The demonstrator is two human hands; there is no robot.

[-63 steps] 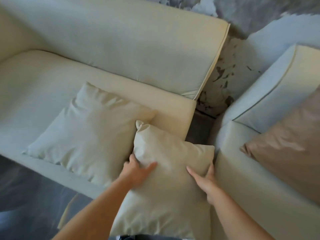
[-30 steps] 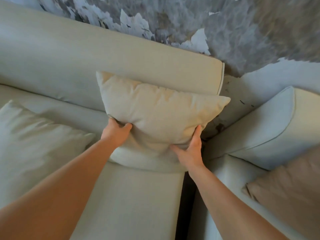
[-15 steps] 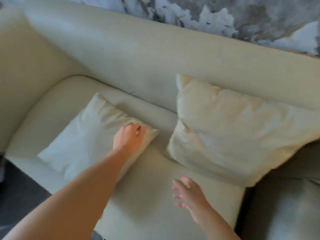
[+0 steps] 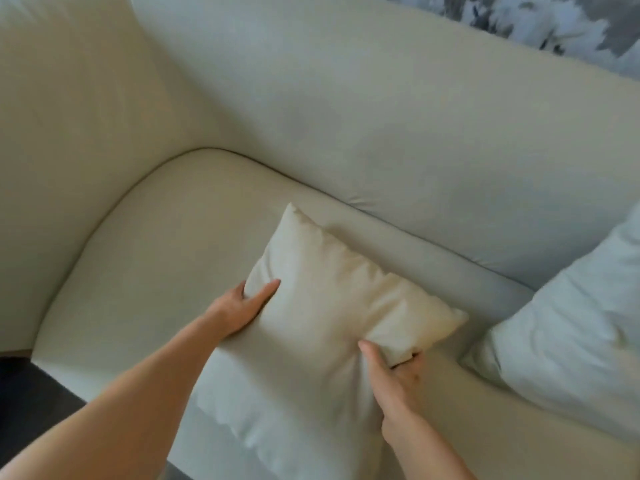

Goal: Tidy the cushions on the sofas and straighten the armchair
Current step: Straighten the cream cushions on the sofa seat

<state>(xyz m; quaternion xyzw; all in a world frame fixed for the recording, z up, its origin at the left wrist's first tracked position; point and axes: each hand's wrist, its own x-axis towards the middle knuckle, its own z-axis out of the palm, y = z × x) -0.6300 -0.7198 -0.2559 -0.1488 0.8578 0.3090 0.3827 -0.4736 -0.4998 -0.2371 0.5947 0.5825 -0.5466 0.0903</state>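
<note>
Here, a person's left hand (image 4: 242,315) and right hand (image 4: 398,374) clasp opposite edges of a cream throw cushion (image 4: 322,327) lying on the sofa seat (image 4: 166,244). Lifting evenly should stand it against the backrest (image 4: 363,116); open seat lies leftward, a second cushion (image 4: 571,341) crowds the right.

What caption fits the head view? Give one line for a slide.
Both hands, left hand and right hand, grip a cream cushion on the sofa seat.
</note>
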